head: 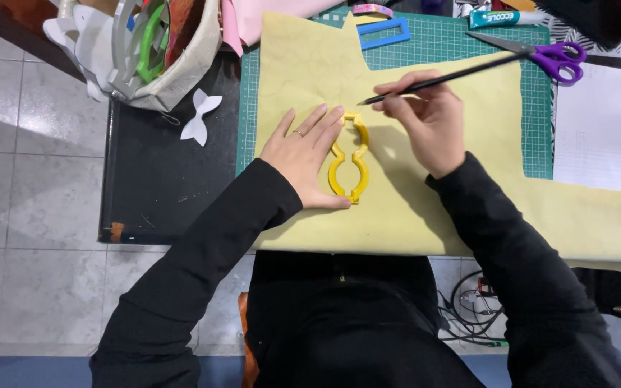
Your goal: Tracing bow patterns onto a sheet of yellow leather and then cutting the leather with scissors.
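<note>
A pale yellow sheet of fabric (425, 208) lies over a green cutting mat (440, 44) on a black table. On it rests a yellow gourd-shaped outline template (348, 159). My left hand (303, 154) presses flat against the template's left side, fingers spread. My right hand (425, 118) holds a dark pencil (454, 74), its tip touching the sheet just above the template's top end.
Purple-handled scissors (551, 56) lie on the mat at the upper right, with a glue tube (501, 17) behind them. A blue rectangular template (382, 32) sits at the mat's top. A basket of templates (145, 50) and a white bow cutout (200, 116) are at the left. White paper (598, 129) lies right.
</note>
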